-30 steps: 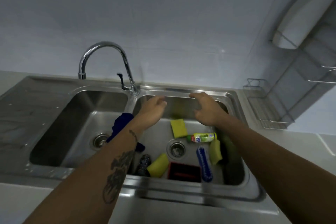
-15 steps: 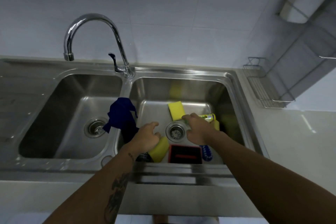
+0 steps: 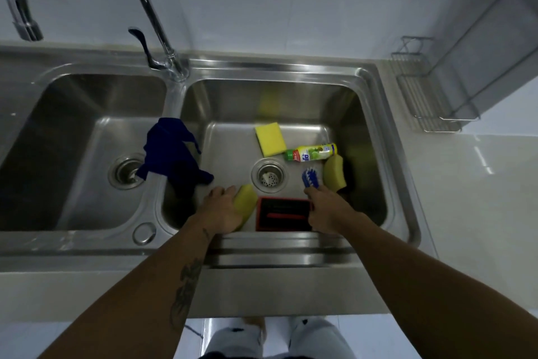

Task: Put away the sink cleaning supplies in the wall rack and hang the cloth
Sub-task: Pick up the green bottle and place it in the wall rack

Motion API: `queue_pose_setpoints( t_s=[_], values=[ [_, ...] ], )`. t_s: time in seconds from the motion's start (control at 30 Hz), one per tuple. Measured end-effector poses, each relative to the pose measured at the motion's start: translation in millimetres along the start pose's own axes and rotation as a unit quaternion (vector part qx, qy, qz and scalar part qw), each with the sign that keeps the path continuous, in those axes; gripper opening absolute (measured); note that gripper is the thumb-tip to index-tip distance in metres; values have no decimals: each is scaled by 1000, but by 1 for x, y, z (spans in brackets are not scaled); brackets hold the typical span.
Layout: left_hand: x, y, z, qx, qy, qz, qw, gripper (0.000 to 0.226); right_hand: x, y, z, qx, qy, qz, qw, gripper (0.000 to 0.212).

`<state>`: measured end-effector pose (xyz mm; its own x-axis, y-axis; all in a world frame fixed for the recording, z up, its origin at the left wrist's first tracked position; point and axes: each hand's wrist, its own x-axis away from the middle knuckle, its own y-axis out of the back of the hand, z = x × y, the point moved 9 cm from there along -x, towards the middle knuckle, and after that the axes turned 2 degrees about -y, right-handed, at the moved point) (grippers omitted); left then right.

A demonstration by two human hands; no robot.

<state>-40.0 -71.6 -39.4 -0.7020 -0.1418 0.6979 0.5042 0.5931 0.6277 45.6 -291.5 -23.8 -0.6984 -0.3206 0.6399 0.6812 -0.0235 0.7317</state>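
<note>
Both hands reach into the right basin of the sink [image 3: 375, 87]. The left hand [image 3: 222, 210], at 7 o'clock from the drain [image 3: 268, 175], curls around a yellow sponge [image 3: 244, 203]. The right hand [image 3: 326, 210], at 5 o'clock, is clenched on the handle of the blue brush [image 3: 310, 178]. A red-rimmed tray [image 3: 283, 214] lies between the hands. A second sponge [image 3: 270, 138] lies at 12 o'clock, a bottle [image 3: 311, 152] at 2, a third sponge [image 3: 334, 173] at 3. The blue cloth [image 3: 171, 152] drapes over the divider at 9. The wire rack [image 3: 428, 102] hangs far off at 2 o'clock.
</note>
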Motion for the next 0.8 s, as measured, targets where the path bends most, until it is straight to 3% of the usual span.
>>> queue_pose_setpoints(
  t_s=[0.13,0.27,0.47,0.63,0.8],
  values=[
    [-11,-5,10,21,63,37,997,79,-8,-5,-12,-34,-16,4,999,68],
    [-20,-14,5,73,60,65,993,81,-18,-8,-16,-47,-15,4,999,69],
    [-37,26,-34,50,-24,-76,996,65,-35,12,-20,-78,-19,-6,997,72],
    [-68,45,-87,37,-84,-86,992,67,-59,40,-27,-75,-6,-31,997,60],
    [-109,46,-128,-6,-132,-98,986,67,-90,58,-32,-35,13,-58,998,67]
  ],
)
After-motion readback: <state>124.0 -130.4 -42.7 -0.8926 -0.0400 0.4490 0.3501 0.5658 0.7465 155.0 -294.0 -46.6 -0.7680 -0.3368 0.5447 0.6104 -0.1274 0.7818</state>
